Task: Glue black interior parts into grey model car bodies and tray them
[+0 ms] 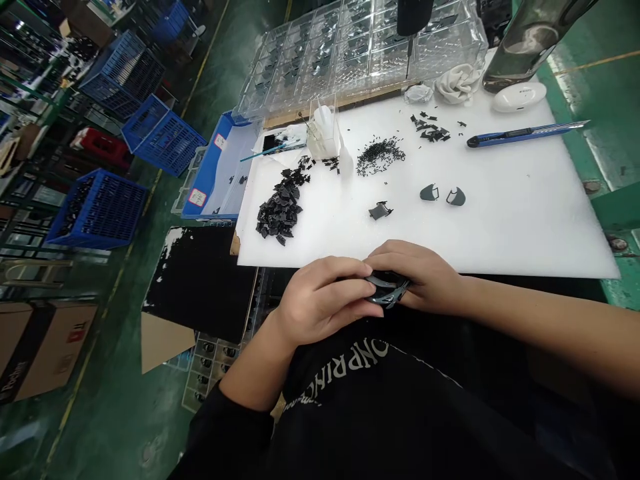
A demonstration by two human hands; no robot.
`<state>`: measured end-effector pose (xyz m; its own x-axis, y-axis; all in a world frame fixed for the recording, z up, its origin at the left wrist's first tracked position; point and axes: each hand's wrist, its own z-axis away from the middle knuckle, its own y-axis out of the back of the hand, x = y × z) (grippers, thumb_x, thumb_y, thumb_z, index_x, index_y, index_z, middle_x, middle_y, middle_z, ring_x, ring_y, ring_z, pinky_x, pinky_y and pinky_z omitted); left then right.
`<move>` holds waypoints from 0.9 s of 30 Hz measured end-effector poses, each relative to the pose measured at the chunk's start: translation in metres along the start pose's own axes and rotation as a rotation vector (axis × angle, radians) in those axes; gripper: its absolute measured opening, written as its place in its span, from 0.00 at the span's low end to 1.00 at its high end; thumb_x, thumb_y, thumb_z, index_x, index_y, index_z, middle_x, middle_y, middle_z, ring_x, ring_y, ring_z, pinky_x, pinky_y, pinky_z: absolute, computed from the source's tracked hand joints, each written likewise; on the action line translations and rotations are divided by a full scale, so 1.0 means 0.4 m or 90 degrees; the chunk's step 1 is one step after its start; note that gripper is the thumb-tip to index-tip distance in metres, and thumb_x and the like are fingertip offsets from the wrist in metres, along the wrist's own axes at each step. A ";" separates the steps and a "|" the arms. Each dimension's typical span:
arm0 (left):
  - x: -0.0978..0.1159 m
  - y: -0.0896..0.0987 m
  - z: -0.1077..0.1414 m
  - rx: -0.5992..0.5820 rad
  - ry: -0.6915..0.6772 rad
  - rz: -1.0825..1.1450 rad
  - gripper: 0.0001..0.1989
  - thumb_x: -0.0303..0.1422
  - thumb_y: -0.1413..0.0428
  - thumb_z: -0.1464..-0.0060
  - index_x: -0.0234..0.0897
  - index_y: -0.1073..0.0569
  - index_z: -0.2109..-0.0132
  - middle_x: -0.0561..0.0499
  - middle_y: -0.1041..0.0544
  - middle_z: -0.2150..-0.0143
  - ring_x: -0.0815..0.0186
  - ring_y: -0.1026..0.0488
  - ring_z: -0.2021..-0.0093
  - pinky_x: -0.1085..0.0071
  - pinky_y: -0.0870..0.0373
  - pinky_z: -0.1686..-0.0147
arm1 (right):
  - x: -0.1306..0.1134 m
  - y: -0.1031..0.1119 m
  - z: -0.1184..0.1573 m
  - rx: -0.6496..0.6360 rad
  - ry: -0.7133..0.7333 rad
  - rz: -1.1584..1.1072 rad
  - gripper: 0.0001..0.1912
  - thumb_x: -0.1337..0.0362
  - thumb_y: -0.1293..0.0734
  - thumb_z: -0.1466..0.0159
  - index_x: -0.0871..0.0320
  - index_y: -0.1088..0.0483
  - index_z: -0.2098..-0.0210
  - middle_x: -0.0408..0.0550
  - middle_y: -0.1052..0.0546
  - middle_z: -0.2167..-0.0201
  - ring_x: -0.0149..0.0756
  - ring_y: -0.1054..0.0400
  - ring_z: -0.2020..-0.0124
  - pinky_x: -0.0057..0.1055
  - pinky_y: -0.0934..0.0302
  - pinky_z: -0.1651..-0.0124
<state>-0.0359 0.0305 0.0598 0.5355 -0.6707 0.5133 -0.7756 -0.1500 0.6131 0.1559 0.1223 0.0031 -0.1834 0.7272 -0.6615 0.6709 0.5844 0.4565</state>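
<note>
Two hands closing around one dark grey curved plastic part (387,291), with the left hand (320,300) curling over it from one side and the right hand (416,275) pressing in from the other. Both hands gripping firmly, fingers folded tightly across the piece and hiding much of its shape. Part lying between the palms, just off the near edge of a white plastic board (500,227), held over a dark printed shirt (335,373) and touching nothing on the board.

Risks appearing likely around this grip, judging by the layout: thin curved plastic possibly bending or cracking under too hard a squeeze, or slipping between the fingers and dropping toward the lap, with no board directly beneath it. Forearms moving carelessly forward also threatening to sweep across the board, scattering a heap of black plastic chips (280,203) and a loose patch of tiny black bits (381,157). Blue utility knife (520,135) lying with its blade extended, well apart from both hands, posing a cutting hazard during any hasty reach across the board. Nearer the hands, one grey curved piece (429,193), a matching grey piece (456,197) and a small dark bracket-like piece (380,211) resting on the board, within easy knocking range of a wide elbow or a slip.
</note>
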 end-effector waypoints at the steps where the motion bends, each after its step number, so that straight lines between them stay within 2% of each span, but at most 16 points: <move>1: 0.001 0.001 0.002 -0.010 -0.002 -0.018 0.14 0.31 0.34 0.49 0.33 0.26 0.56 0.44 0.24 0.55 0.66 0.23 0.57 0.72 0.21 0.57 | 0.000 0.000 0.001 0.000 0.000 0.009 0.12 0.66 0.35 0.32 0.55 0.33 0.49 0.50 0.23 0.61 0.38 0.28 0.61 0.33 0.33 0.59; 7: 0.002 0.005 0.014 -0.030 -0.010 -0.079 0.11 0.32 0.37 0.44 0.34 0.26 0.55 0.45 0.24 0.53 0.66 0.23 0.56 0.72 0.21 0.57 | -0.007 -0.003 0.006 -0.001 -0.022 0.048 0.13 0.62 0.34 0.33 0.55 0.32 0.49 0.50 0.23 0.61 0.38 0.28 0.62 0.34 0.34 0.60; 13: 0.001 0.003 0.019 -0.012 0.002 -0.090 0.12 0.30 0.36 0.46 0.33 0.25 0.55 0.45 0.24 0.54 0.66 0.23 0.55 0.72 0.22 0.55 | -0.018 0.001 0.000 -0.005 -0.033 0.072 0.12 0.63 0.34 0.34 0.57 0.32 0.51 0.50 0.23 0.64 0.39 0.28 0.64 0.33 0.35 0.62; 22: -0.001 -0.011 0.026 0.019 0.045 -0.083 0.10 0.31 0.37 0.45 0.37 0.24 0.54 0.48 0.23 0.55 0.67 0.23 0.57 0.71 0.21 0.57 | -0.022 -0.001 0.000 0.005 -0.058 0.067 0.11 0.62 0.35 0.34 0.57 0.30 0.53 0.49 0.22 0.65 0.39 0.27 0.65 0.33 0.34 0.64; 27: -0.011 -0.020 0.029 0.040 0.067 -0.059 0.10 0.31 0.37 0.45 0.37 0.23 0.55 0.47 0.22 0.56 0.66 0.23 0.57 0.70 0.22 0.58 | -0.032 -0.003 -0.004 -0.009 -0.139 0.040 0.10 0.62 0.33 0.35 0.57 0.28 0.56 0.49 0.21 0.66 0.38 0.26 0.67 0.31 0.34 0.66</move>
<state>-0.0358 0.0263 0.0458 0.6351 -0.5730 0.5180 -0.7388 -0.2549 0.6238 0.1565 0.1130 0.0119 0.0188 0.6679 -0.7440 0.6659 0.5468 0.5076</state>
